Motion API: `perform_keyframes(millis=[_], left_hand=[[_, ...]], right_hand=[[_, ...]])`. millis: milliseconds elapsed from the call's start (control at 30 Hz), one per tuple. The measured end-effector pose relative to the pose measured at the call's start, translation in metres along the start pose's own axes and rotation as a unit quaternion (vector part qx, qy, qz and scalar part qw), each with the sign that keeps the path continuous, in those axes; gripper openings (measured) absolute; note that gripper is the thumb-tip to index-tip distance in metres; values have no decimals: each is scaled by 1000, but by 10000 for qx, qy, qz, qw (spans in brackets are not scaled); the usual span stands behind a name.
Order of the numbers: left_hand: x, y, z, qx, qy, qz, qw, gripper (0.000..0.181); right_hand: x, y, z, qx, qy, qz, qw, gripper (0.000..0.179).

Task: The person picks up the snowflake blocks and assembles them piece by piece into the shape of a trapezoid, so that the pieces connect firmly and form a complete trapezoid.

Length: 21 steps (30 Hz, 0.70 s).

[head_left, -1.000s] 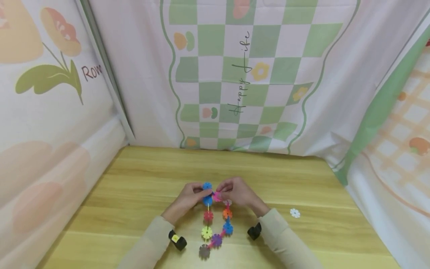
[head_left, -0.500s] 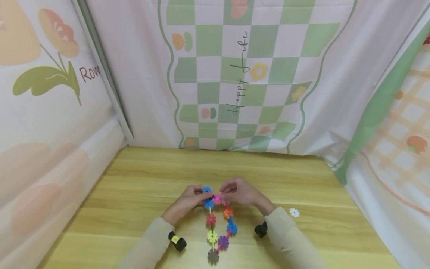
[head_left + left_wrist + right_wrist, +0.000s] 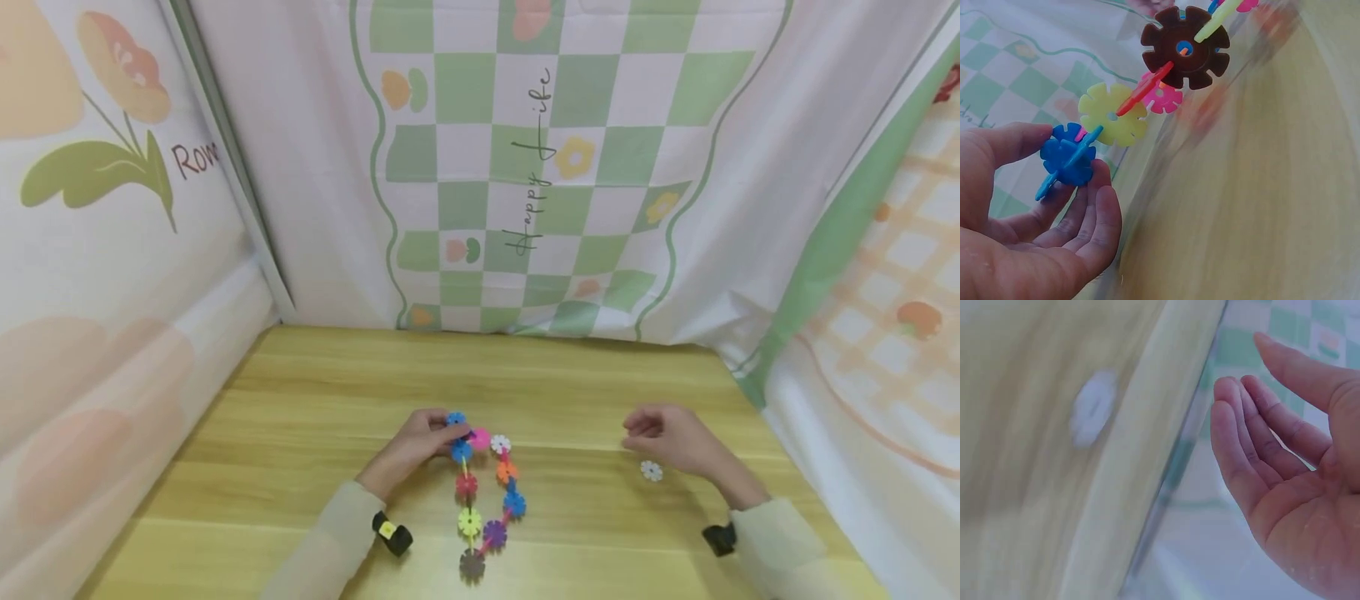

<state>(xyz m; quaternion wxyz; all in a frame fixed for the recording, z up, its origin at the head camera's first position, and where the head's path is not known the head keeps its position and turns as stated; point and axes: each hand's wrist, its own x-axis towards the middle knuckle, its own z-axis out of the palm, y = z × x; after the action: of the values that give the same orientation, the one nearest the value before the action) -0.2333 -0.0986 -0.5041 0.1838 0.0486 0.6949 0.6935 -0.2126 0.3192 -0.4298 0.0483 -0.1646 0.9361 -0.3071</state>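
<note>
My left hand [image 3: 416, 442] pinches a blue snowflake disc [image 3: 461, 452] at the upper left of a looped chain of notched plastic discs. Pink [image 3: 480, 439], white [image 3: 500, 444], orange [image 3: 507, 472], purple [image 3: 494, 534], brown [image 3: 472, 566], yellow [image 3: 469, 522] and red [image 3: 467, 484] discs are among its pieces. Whether pink and white are joined I cannot tell. In the left wrist view the thumb and fingers hold blue discs [image 3: 1069, 159]. My right hand [image 3: 675, 437], holding nothing, hovers with loosely bent fingers just above a loose white snowflake disc [image 3: 652, 471], blurred in the right wrist view.
The wooden table [image 3: 337, 375] lies under both hands. A checked curtain [image 3: 517, 275] hangs along its back edge. Printed white cloths stand at the left [image 3: 150, 333] and right [image 3: 862, 400]. Black wrist straps [image 3: 392, 533] are on both wrists.
My right hand has left the pink and white end of the chain and moved right, to the loose white disc. The left hand keeps its pinch, and the loop has shifted slightly.
</note>
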Motion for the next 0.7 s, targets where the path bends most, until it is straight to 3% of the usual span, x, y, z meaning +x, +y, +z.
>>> perform_keyframes(millis=[167, 333, 533, 700], left_hand=[[-1, 2, 0, 63, -13, 63, 10000, 32], [-1, 1, -1, 46, -51, 86, 9999, 32], [-1, 1, -1, 63, -78, 102, 9999, 32], [-1, 1, 0, 117, -45, 52, 9999, 35]], right_hand=[[-28, 28, -13, -368, 102, 42, 9993, 31], [-44, 46, -5, -388, 43, 195, 9990, 35], [-44, 48, 12, -388, 3, 322, 9987, 42], [-37, 44, 21, -468, 91, 278, 9985, 29]])
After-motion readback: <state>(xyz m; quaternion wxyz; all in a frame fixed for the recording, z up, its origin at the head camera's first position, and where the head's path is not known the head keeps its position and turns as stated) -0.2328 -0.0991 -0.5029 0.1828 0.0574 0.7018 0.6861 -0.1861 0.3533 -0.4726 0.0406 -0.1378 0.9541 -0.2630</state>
